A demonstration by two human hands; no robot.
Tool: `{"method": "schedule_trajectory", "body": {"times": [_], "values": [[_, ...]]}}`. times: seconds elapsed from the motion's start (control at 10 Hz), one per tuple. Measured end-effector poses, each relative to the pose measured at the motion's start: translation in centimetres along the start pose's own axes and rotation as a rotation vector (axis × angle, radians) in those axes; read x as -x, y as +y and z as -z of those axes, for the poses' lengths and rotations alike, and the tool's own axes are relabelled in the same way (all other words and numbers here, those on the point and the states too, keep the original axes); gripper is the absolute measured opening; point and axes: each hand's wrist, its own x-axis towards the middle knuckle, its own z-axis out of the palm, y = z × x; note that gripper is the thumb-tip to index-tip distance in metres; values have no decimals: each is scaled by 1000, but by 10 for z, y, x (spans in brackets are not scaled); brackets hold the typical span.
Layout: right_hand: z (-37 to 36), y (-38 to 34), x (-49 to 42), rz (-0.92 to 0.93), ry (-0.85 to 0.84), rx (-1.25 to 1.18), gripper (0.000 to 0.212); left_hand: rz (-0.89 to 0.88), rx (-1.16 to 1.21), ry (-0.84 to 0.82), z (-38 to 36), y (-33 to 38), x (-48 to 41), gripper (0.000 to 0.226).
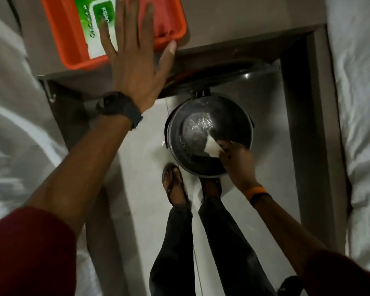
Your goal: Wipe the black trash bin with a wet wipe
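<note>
The round black trash bin [233,122] stands on the pale floor under the edge of a bedside table, its lid raised behind it and a clear liner inside. My right hand [237,163] is shut on a white wet wipe [212,148], pressing it against the bin's near inner rim. My left hand [135,58] is open with fingers spread, raised over the table's front edge and partly covering an orange tray. My right foot sits at the bin's base, mostly hidden by it.
The orange tray [73,50] on the grey bedside table [244,22] holds a green wet-wipe pack [96,20]. White bedding lies at the left [13,124] and right [361,103]. My left foot [173,182] in a sandal stands on the narrow floor strip.
</note>
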Motion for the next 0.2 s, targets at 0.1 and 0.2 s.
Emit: {"method": "schedule_trajectory", "body": {"times": [0.1, 0.2], "values": [[-22, -5, -38, 38, -62, 192, 42, 20, -19, -8, 2, -4, -17, 75], [-42, -4, -67, 61, -218, 474, 50, 30, -53, 16, 1, -7, -25, 77]]}}
